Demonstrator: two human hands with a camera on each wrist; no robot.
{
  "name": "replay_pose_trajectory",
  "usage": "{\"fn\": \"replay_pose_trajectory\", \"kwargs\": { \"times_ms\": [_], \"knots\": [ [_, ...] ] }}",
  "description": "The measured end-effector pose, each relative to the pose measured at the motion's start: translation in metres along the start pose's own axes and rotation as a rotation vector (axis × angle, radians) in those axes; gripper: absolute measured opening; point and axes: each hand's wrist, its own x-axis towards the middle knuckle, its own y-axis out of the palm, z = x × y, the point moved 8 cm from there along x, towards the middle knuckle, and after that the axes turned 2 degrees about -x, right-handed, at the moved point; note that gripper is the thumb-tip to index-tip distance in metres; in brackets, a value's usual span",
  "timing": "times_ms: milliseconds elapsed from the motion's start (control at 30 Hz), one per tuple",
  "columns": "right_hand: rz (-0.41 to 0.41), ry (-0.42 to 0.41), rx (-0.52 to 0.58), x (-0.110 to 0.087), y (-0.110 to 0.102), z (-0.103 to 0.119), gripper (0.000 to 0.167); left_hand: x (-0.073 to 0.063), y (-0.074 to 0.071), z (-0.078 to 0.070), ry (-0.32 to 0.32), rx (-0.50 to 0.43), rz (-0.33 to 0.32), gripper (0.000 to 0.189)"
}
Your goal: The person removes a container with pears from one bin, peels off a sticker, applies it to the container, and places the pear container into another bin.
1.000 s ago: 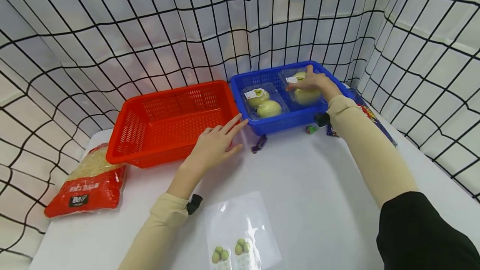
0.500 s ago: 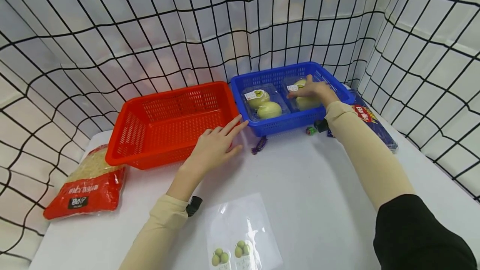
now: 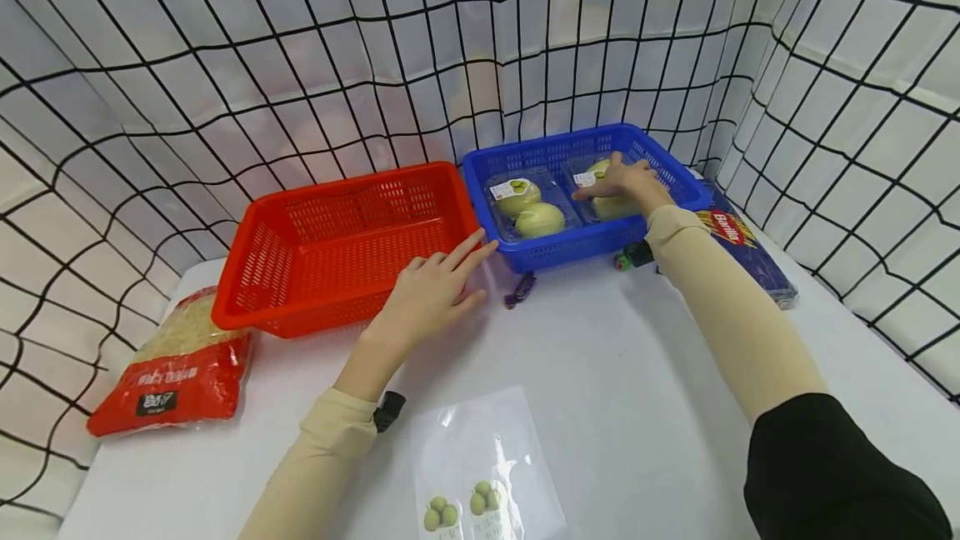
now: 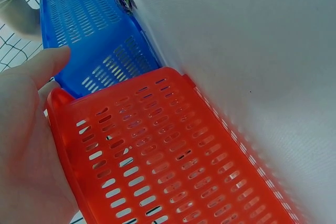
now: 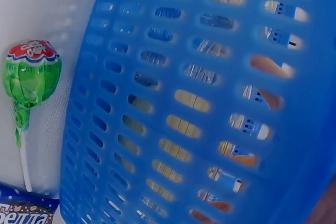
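My right hand (image 3: 633,186) reaches into the blue basket (image 3: 570,252) and holds a clear fruit pack (image 3: 611,207) by its sides, the thumb near its white label. Pale green fruit shows inside the pack. Through the slots in the right wrist view, bits of finger (image 5: 269,66) appear behind the basket wall. To the left lies a second clear pack (image 3: 540,219) with two pale green fruits and a label. My left hand (image 3: 427,290) rests with extended fingers at the near right corner of the red basket (image 3: 300,319), fingertips by the blue rim.
A red-and-clear food bag (image 3: 176,373) lies at left, a dark blue Barilla package (image 3: 738,244) at right. Before the blue basket are a purple-wrapped candy (image 3: 519,291) and a green lollipop (image 5: 32,74). A clear sheet with fruit pictures (image 3: 480,440) lies in front; black netting surrounds the table.
My right hand and the right fruit pack have sunk a little lower into the blue basket. More of the Barilla package shows as the arm shifts. The left hand stays put.
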Motion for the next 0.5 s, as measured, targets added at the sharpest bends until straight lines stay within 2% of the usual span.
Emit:
{"fn": "replay_pose_trajectory", "kwargs": {
  "times_ms": [233,367,500],
  "knots": [
    [-0.006,-0.01,-0.029,0.0,-0.001,0.014,0.113,-0.003,-0.002,0.003,-0.011,0.007,-0.008,0.071],
    [-0.002,-0.045,-0.132,0.0,-0.003,0.018,0.108,-0.003,-0.001,0.003,-0.013,0.007,-0.006,0.071],
    [-0.064,-0.127,-0.245,-0.002,-0.012,0.024,0.102,-0.002,-0.002,0.002,-0.009,0.005,-0.019,0.071]
  ]
}}
